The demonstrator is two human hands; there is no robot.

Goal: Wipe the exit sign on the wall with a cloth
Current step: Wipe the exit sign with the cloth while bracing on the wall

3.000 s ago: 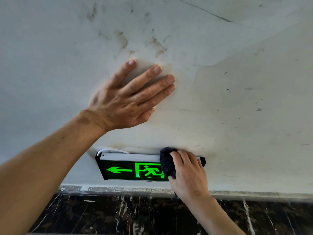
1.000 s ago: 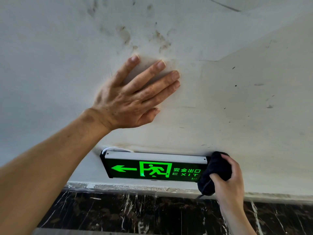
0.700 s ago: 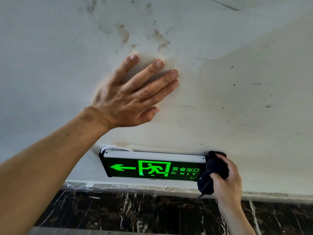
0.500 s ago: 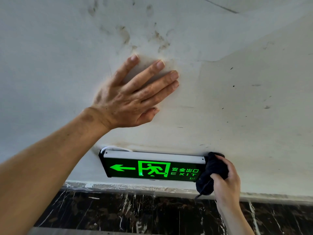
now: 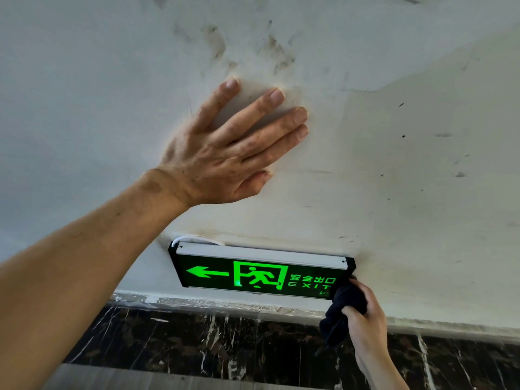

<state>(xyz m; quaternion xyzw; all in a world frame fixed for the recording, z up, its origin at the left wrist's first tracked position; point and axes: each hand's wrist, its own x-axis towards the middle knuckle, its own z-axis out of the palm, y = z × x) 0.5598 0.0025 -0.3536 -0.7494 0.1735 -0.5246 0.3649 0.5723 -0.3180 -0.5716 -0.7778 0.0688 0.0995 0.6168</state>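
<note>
Right hand (image 5: 365,313) presses a dark cloth (image 5: 342,313) at the lower right corner of the lit exit sign (image 5: 259,274).

The sign sits on the pale wall (image 5: 408,178) at about 6 o'clock in the view, its green arrow pointing toward 9 o'clock, a white cable (image 5: 194,239) looping at its upper left end. The right hand's fingers are clenched around the bunched cloth, which touches the sign's corner at 4 o'clock from its middle and hangs down over the dark marble band (image 5: 197,342) below. The left hand (image 5: 225,156) lies flat on the stained wall at 12 o'clock above the sign, fingers released and spread, grasping nothing.
</note>
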